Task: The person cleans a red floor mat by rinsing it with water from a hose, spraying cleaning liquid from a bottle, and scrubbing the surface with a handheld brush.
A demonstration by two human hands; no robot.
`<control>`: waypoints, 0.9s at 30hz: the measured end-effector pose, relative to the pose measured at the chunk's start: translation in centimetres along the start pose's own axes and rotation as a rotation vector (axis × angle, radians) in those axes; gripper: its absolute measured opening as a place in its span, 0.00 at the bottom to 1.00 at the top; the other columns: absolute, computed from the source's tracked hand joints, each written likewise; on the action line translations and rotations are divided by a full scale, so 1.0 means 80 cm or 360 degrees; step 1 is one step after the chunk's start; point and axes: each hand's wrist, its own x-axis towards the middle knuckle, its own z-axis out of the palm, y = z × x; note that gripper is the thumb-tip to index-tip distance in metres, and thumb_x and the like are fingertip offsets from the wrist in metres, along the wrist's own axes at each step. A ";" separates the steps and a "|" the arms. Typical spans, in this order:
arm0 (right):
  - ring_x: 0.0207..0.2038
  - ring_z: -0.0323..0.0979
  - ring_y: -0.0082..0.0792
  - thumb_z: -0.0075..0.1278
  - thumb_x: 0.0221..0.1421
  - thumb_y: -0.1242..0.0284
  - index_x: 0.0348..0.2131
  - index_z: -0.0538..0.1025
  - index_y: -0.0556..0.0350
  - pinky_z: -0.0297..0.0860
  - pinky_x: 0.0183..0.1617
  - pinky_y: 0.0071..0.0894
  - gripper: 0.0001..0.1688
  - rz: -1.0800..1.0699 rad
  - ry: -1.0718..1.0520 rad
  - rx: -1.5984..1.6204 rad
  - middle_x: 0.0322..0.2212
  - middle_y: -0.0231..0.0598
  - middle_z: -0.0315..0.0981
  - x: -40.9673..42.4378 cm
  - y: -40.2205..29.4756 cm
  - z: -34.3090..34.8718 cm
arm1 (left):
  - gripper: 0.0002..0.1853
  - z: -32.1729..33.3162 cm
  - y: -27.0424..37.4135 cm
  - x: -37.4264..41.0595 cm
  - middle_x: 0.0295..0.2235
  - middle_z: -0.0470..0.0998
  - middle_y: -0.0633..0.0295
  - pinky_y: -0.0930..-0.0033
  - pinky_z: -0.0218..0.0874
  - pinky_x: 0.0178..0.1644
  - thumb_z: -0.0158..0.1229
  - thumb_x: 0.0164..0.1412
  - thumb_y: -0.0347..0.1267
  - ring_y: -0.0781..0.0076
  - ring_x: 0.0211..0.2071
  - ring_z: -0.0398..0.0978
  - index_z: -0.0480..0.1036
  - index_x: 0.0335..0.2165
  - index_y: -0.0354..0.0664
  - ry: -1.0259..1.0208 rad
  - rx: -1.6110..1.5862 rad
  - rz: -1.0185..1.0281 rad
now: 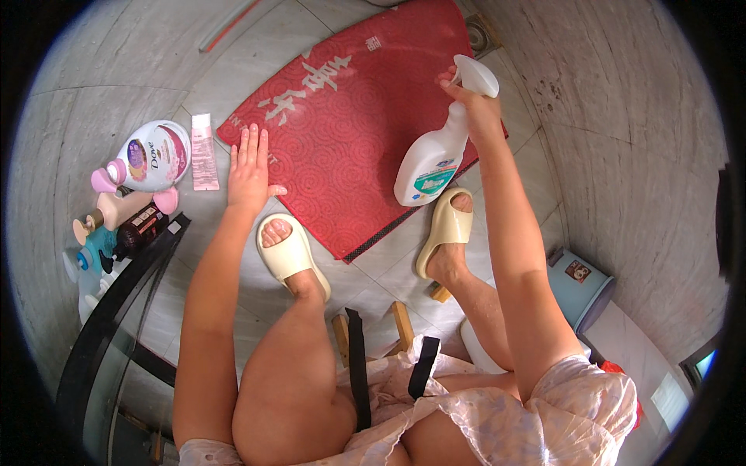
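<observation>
A white spray bottle (434, 160) with a green label is gripped at its trigger head by my right hand (475, 105). The bottle tilts over the right part of a red floor mat (349, 140) that bears pale lettering. Flat, with the fingers slightly apart, my left hand (250, 175) is at the mat's left corner; whether it presses on the mat or hovers I cannot tell. Just left of that hand is a pink tube with a white cap (204, 154). Beside the tube lies a white Dove pump bottle (154, 156) with a pink pump.
Several more toiletry bottles (140, 230) crowd the left wall, behind a black-framed glass panel (111, 326). A square floor drain (481, 35) sits beyond the mat. At right is a light-blue bin (577, 285). My feet wear cream slippers (285, 247) at the mat's near edge.
</observation>
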 end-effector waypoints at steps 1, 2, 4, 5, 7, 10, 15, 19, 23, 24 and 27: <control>0.32 0.70 0.26 0.59 0.42 0.79 0.40 0.74 0.59 0.64 0.37 0.25 0.21 -0.0003 0.0071 -0.0047 0.29 0.32 0.71 0.000 0.000 0.002 | 0.67 0.000 0.001 0.000 0.64 0.40 0.54 0.55 0.38 0.65 0.71 0.26 0.46 0.59 0.65 0.39 0.40 0.61 0.39 0.0007 -0.0006 0.0003; 0.31 0.70 0.25 0.58 0.42 0.79 0.40 0.74 0.60 0.64 0.36 0.25 0.21 -0.0007 0.0141 -0.0094 0.28 0.32 0.71 0.001 0.002 0.003 | 0.67 0.001 0.001 0.000 0.64 0.40 0.54 0.55 0.38 0.65 0.71 0.26 0.46 0.59 0.65 0.39 0.40 0.61 0.39 0.0006 -0.0005 0.0007; 0.29 0.69 0.24 0.58 0.42 0.79 0.39 0.74 0.60 0.63 0.33 0.24 0.20 -0.0004 0.0200 -0.0152 0.26 0.31 0.71 0.008 0.006 0.001 | 0.67 0.000 0.002 0.002 0.64 0.40 0.54 0.55 0.38 0.65 0.71 0.26 0.46 0.59 0.65 0.39 0.40 0.61 0.39 0.0010 -0.0003 0.0015; 0.28 0.69 0.24 0.58 0.42 0.79 0.39 0.74 0.60 0.62 0.31 0.24 0.19 0.0004 0.0190 -0.0165 0.26 0.31 0.70 0.014 0.013 -0.005 | 0.67 0.001 0.003 0.002 0.64 0.40 0.54 0.55 0.38 0.65 0.71 0.26 0.46 0.59 0.65 0.39 0.40 0.61 0.39 0.0016 -0.0008 0.0019; 0.28 0.68 0.24 0.59 0.41 0.79 0.37 0.75 0.60 0.62 0.31 0.24 0.18 0.0012 0.0202 -0.0162 0.25 0.31 0.71 0.016 0.015 -0.005 | 0.67 0.002 0.001 0.002 0.64 0.40 0.54 0.54 0.38 0.65 0.71 0.26 0.46 0.59 0.65 0.39 0.40 0.61 0.39 0.0021 -0.0013 0.0023; 0.30 0.68 0.24 0.61 0.39 0.78 0.34 0.76 0.59 0.64 0.33 0.25 0.17 0.0019 0.0241 -0.0117 0.27 0.31 0.73 0.013 0.013 -0.003 | 0.67 0.001 -0.001 0.001 0.64 0.40 0.54 0.54 0.39 0.65 0.71 0.26 0.46 0.58 0.64 0.39 0.40 0.61 0.39 0.0021 -0.0017 0.0024; 0.30 0.69 0.25 0.59 0.39 0.79 0.37 0.76 0.59 0.64 0.33 0.26 0.19 0.0285 0.0111 -0.0126 0.28 0.30 0.72 -0.005 0.001 -0.004 | 0.67 0.001 0.000 -0.001 0.64 0.40 0.54 0.54 0.39 0.65 0.71 0.26 0.46 0.58 0.64 0.40 0.41 0.61 0.39 0.0040 -0.0032 0.0035; 0.30 0.70 0.26 0.58 0.41 0.79 0.36 0.75 0.58 0.64 0.34 0.26 0.18 0.0100 -0.0039 0.0012 0.27 0.31 0.72 -0.029 -0.002 0.000 | 0.67 0.001 0.001 0.000 0.64 0.40 0.54 0.55 0.39 0.65 0.71 0.26 0.46 0.58 0.64 0.40 0.41 0.61 0.39 0.0024 -0.0024 0.0023; 0.28 0.69 0.25 0.57 0.42 0.78 0.33 0.74 0.57 0.63 0.31 0.26 0.14 0.0172 -0.0071 -0.0143 0.25 0.32 0.71 -0.052 -0.011 0.002 | 0.68 0.002 -0.003 -0.002 0.64 0.38 0.53 0.53 0.39 0.65 0.71 0.25 0.43 0.57 0.65 0.38 0.39 0.62 0.39 0.0043 -0.0095 0.0031; 0.27 0.68 0.25 0.57 0.42 0.78 0.32 0.74 0.57 0.63 0.30 0.26 0.13 0.0205 -0.0036 -0.0194 0.24 0.32 0.70 -0.057 -0.011 0.003 | 0.67 0.000 -0.001 -0.003 0.64 0.38 0.53 0.53 0.39 0.65 0.71 0.25 0.43 0.56 0.65 0.38 0.39 0.62 0.39 0.0044 -0.0104 0.0034; 0.23 0.66 0.24 0.58 0.43 0.77 0.29 0.73 0.56 0.61 0.26 0.26 0.10 0.0496 -0.0173 -0.0082 0.22 0.31 0.69 -0.073 -0.003 0.000 | 0.67 0.001 0.000 -0.003 0.64 0.39 0.52 0.53 0.40 0.65 0.71 0.25 0.43 0.56 0.64 0.39 0.40 0.61 0.39 0.0097 -0.0142 0.0071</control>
